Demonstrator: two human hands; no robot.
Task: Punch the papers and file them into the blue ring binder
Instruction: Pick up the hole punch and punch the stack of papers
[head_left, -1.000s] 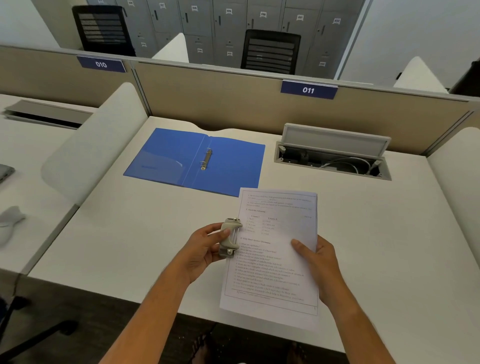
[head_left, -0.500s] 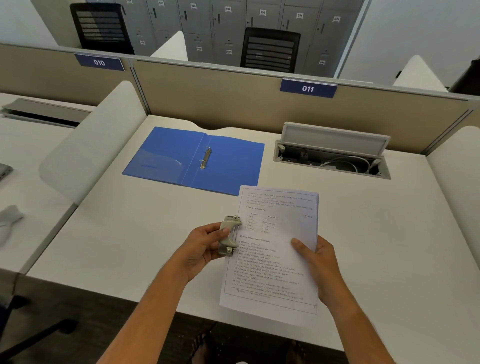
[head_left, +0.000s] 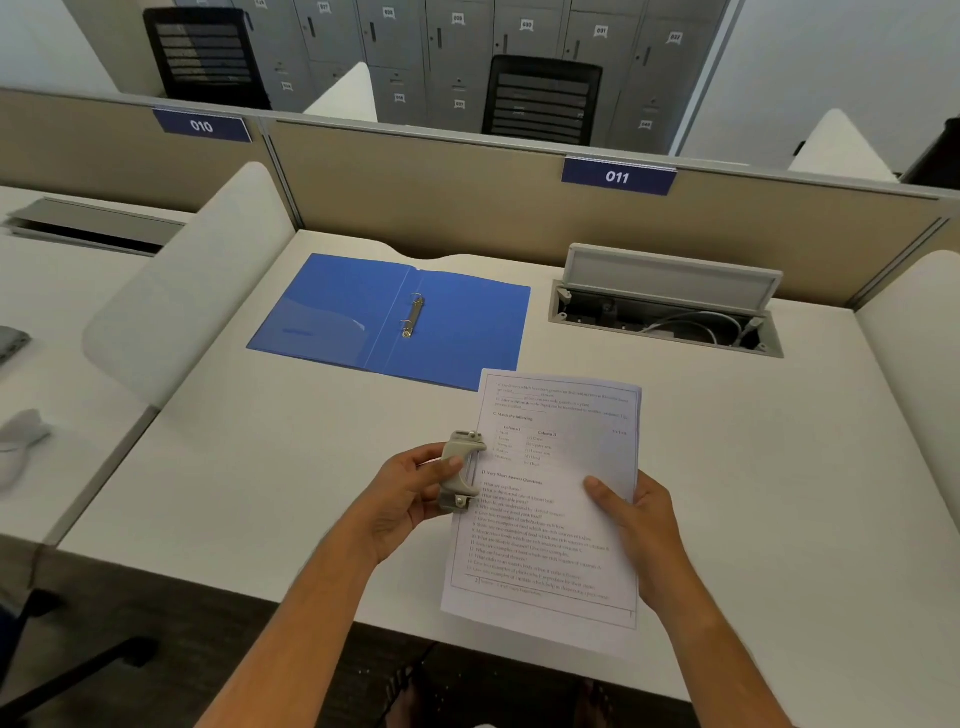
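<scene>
Head view, and it's the only one, looking down over a white desk. The landmark here is the blue ring binder, lying open and flat toward the back of the desk, its metal rings standing along the spine.

Nearer the person than the binder, and a little to its right, come the papers, a printed stack held above the desk's front edge. Their top left corner overlaps the binder's near right corner in this view; whether they touch it I cannot tell.

The left hand is wrapped around a grey hole punch, thumb across its top, fingers curled underneath and clamped on it. The punch sits against the left edge of the papers, about halfway down the sheet, with the edge apparently fed into its slot.

The right hand grips the papers on the opposite edge, thumb pressed flat on the printed face, the other fingers hidden behind the sheets, so it's a pinch on the stack.

Right of the binder, an open cable tray is sunk into the desk, lid raised, cables visible inside. Behind the binder runs a beige partition carrying a blue label reading 011. Left of the binder, a rounded white divider separates off the neighbouring desk.
</scene>
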